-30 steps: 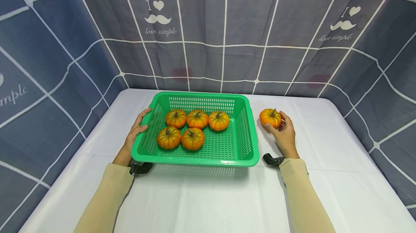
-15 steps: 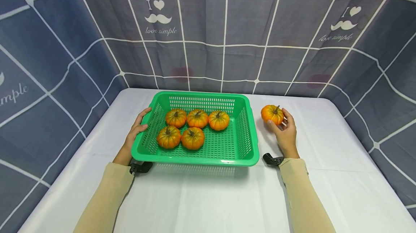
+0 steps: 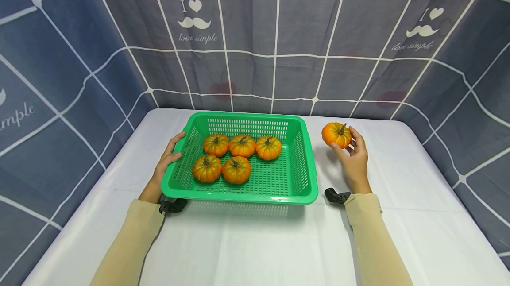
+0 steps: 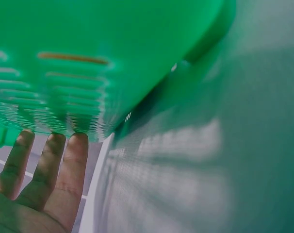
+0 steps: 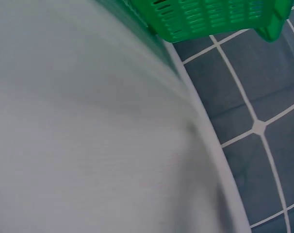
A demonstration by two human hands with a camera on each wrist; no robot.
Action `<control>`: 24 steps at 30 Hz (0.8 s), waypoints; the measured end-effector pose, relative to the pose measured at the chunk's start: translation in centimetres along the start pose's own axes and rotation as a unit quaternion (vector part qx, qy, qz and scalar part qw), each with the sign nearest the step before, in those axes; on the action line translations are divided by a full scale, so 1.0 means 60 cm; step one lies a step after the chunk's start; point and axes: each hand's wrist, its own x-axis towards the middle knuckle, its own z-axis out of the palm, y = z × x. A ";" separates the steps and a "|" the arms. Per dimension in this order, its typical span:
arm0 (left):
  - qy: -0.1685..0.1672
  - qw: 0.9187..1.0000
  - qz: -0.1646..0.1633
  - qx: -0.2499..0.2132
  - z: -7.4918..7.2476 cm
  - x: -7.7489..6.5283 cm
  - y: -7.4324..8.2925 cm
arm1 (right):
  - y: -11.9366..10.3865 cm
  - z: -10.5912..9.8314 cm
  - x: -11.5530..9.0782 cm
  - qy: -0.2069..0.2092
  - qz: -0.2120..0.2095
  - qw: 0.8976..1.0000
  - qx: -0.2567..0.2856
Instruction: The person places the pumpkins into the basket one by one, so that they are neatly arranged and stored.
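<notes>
My right hand (image 3: 356, 162) holds a small orange pumpkin (image 3: 334, 134) between thumb and fingers, raised over the white table to the right of the basket. Its brown stem tilts up toward the fingers. At the basket's left end, my left hand (image 3: 161, 168) touches the outside of the green plastic basket (image 3: 311, 171). The left wrist view shows its fingers (image 4: 74, 160) extended, tips against the slotted wall. Inside the basket sit several similar pumpkins, three in a back row with one pumpkin (image 3: 268, 148) at its right end, and two in front, including a pumpkin (image 3: 236, 170).
A white cloth covers the table (image 3: 247, 246). Grey-blue checked curtains (image 3: 299, 25) stand behind it and on both sides. A black wrist device (image 3: 336, 196) is on the right wrist, and another black device (image 3: 172, 205) is on the left.
My right hand has lifted the pumpkin up off the table and moved it slightly back and to the right. The left hand and basket stay put.
</notes>
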 end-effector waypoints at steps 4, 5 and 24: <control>0.000 1.000 0.000 -0.003 0.000 -0.001 0.001 | -0.017 -0.001 0.005 -0.010 -0.014 1.000 0.016; -0.001 1.000 0.000 -0.003 0.000 -0.001 0.001 | -0.022 -0.002 0.006 -0.015 -0.019 1.000 0.018; 0.011 1.000 -0.010 0.015 0.003 -0.002 0.005 | -0.113 -0.006 0.000 -0.199 -0.091 0.974 -0.055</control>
